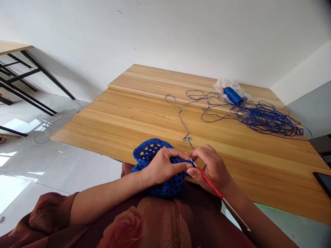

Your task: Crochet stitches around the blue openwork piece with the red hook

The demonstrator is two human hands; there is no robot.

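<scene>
A blue crocheted piece (167,187) with an openwork pattern lies partly on the table's near edge and partly over my lap. My left hand (165,165) pinches its edge between thumb and fingers. In my right hand (210,165) is a crochet hook (210,184) with a red grip and metal ends. Its upper tip meets the edge of the piece between my two hands, while the other end points down to the right. Blue yarn (184,125) runs from the table to my right fingers. The stitch at the tip is too small to make out.
On the wooden table (129,117), a blue yarn spool (233,95) lies by a clear plastic bag (226,84). A loose heap of blue yarn (269,119) spreads at the right. A dark device (323,182) sits at the right edge. Another table (15,47) stands far left.
</scene>
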